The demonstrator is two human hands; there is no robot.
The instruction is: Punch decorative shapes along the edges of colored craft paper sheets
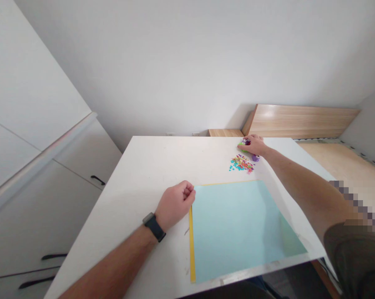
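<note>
Resting at the far left corner of the light blue sheet (234, 228), the left hand (174, 204): fingers curled, thumb and forefinger drawn narrow against each other at the paper's edge; whether paper is pinched between them cannot be told. Right hand (255, 144), farther off near the table's far edge: thumb and fingers parted over small toys, a green toy (242, 148) with white eyes showing under the thumb; how firmly they grip cannot be told.

Item, beside the left fingertips and stretching right and nearer from them: the light blue sheet, flat. Item, just below the left fingertips: a yellow sheet (192, 249), beneath the blue one, showing as a strip along its left and far edges. Item, just nearer than the right fingers: a purple toy (256, 158), below the palm. Item, nearer again, between the right fingers and the blue sheet: a loose scatter of small bits (242, 163), in turquoise, yellow, orange, red and pink.

Item, behind the left fingers, at the wrist: a dark watch (154, 226). Under both hands: a white table (153, 166). Beyond the right fingers, to their right: a wooden headboard (302, 120). Well left of the left fingers: white cupboards (78, 162) with black handles.
</note>
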